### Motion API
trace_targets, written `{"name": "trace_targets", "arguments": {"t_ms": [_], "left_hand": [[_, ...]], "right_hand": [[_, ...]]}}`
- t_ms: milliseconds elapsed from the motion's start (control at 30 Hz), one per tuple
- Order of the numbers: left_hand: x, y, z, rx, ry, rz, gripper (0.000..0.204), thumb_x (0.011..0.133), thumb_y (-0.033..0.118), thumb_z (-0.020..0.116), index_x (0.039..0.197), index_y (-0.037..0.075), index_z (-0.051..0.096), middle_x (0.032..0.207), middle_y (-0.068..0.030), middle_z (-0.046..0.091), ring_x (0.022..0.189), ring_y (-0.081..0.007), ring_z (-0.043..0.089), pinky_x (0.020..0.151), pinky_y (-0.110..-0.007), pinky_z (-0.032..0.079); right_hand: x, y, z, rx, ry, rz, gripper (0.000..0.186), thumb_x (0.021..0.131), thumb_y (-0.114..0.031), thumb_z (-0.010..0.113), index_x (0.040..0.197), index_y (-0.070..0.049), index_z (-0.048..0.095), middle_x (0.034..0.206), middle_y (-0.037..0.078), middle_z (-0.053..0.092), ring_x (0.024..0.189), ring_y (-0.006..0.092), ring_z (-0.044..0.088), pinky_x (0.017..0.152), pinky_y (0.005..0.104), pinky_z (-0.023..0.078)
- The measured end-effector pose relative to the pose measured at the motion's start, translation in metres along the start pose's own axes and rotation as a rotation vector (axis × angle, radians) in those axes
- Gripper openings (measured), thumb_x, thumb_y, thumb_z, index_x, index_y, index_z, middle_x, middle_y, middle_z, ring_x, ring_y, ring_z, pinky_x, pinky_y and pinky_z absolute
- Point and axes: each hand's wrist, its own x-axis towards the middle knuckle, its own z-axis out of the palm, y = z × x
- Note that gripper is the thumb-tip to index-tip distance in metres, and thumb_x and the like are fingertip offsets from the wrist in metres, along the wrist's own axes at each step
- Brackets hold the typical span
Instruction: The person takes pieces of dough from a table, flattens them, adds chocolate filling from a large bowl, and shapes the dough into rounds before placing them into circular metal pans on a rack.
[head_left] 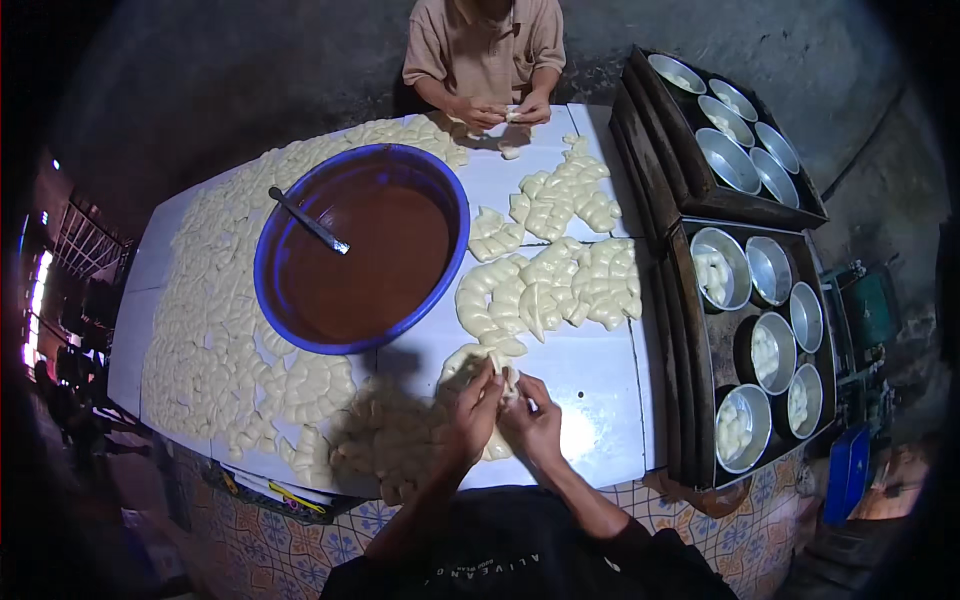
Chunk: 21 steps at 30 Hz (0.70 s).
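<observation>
Near the table's front edge, my left hand [474,410] and my right hand [540,425] come together around a small piece of pale dough [499,364]. Fingertips of both hands pinch it; the fingers partly hide its shape. Shaped dough pieces [545,290] lie in overlapping rows just beyond my hands. More dough pieces [395,430] sit in shadow beside my left forearm. A blue basin [262,275] of smooth brown filling [390,265] stands to the left, beyond my hands. Across it leans a flat metal spreading tool [310,222], its tip in the filling.
Dough pieces [205,310] cover the left side of the white table [600,400]. At right, dark stacked trays [682,380] hold round metal pans [743,428], some with dough inside. Across the table, a person's hands [510,112] handle another dough piece.
</observation>
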Motion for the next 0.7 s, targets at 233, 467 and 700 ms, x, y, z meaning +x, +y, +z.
{"name": "trace_targets", "arguments": {"t_ms": [233,467,700], "left_hand": [[-0.025,-0.011,-0.011,0.225,-0.304,0.079,0.032,0.094,0.007,0.055,0.124,-0.005,0.055,0.113,-0.0115,0.060,0.103,-0.0163,0.059,0.091,-0.028,0.049],[-0.034,-0.039,-0.004,0.062,-0.209,0.023,0.019,0.091,0.015,0.064,0.095,-0.003,0.060,0.080,-0.0040,0.062,0.073,-0.0090,0.058,0.067,-0.024,0.050],[-0.038,-0.049,-0.003,0.295,-0.329,0.128,0.037,0.087,0.002,0.065,0.119,0.000,0.047,0.083,-0.0041,0.061,0.082,-0.0096,0.059,0.070,-0.026,0.050]], "right_hand": [[-0.010,-0.007,-0.030,-0.027,-0.053,-0.277,0.020,0.082,-0.002,0.064,0.101,-0.001,0.068,0.106,0.014,0.061,0.097,0.0236,0.059,0.086,0.0325,0.046],[-0.029,-0.024,-0.045,-0.277,-0.224,-0.302,0.016,0.086,-0.006,0.063,0.099,0.000,0.070,0.104,0.014,0.064,0.098,0.0179,0.060,0.080,0.0291,0.049],[-0.034,-0.016,-0.053,-0.429,-0.031,-0.297,0.032,0.089,-0.009,0.062,0.121,-0.002,0.061,0.091,0.004,0.057,0.069,0.0085,0.048,0.060,0.0219,0.040]]}}
